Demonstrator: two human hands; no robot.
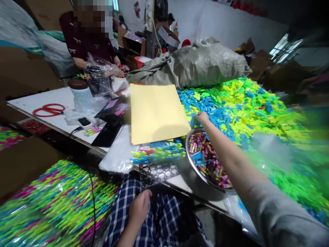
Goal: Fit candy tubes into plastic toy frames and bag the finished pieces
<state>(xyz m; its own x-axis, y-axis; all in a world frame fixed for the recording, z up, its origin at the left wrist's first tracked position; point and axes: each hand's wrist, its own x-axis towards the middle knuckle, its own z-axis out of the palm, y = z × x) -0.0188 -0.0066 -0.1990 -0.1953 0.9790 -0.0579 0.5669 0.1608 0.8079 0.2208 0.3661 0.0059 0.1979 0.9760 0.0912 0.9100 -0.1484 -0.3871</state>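
Observation:
My left hand (139, 206) is closed in a loose fist over my lap; anything inside it is hidden. At the end of my outstretched arm, my right hand (202, 118) is closed at the near edge of a heap of blue plastic pieces (218, 113). Its fingertips are small and partly hidden, so I cannot make out what they hold. Below my right forearm stands a metal bowl (189, 156) of small wrapped candies (205, 151), with a blue piece (197, 157) on top. Left of that hand lies yellow card (159, 113), and assembled coloured plastic pieces (159, 153) show at its front edge.
Green and yellow pieces (257, 106) spread to the right, before a grey sack (203, 65). Red-handled scissors (48, 109), a lidded cup (81, 92), a black phone (106, 135) and clear bags (119, 151) lie left. A co-worker (89, 48) stands across the table.

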